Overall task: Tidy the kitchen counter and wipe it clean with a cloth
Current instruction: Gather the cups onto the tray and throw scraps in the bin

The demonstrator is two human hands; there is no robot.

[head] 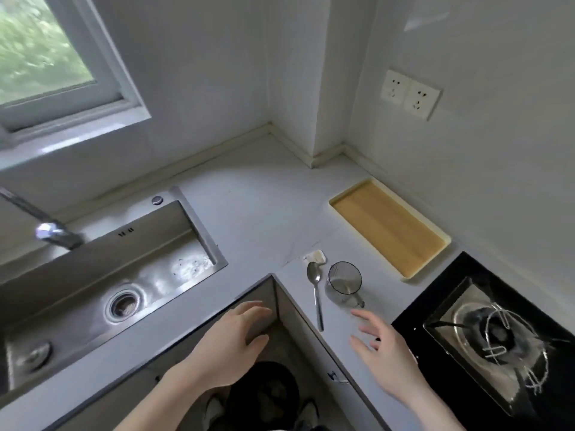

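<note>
A clear glass measuring cup [343,283] with a handle stands on the grey L-shaped counter [258,213]. A metal spoon [315,292] lies just left of it, bowl pointing away from me. A small crumpled white scrap [316,256] sits beyond the spoon. My right hand [384,353] hovers over the counter just in front of the cup, fingers spread and holding nothing. My left hand [230,346] is over the counter's inner corner, fingers loosely extended, empty. No cloth is in view.
A yellow-rimmed tray [441,241] with a wooden-coloured bottom lies by the right wall. A steel sink [102,275] with a faucet [46,228] is on the left, a black gas hob [485,334] on the right. A dark bin [264,390] stands on the floor below.
</note>
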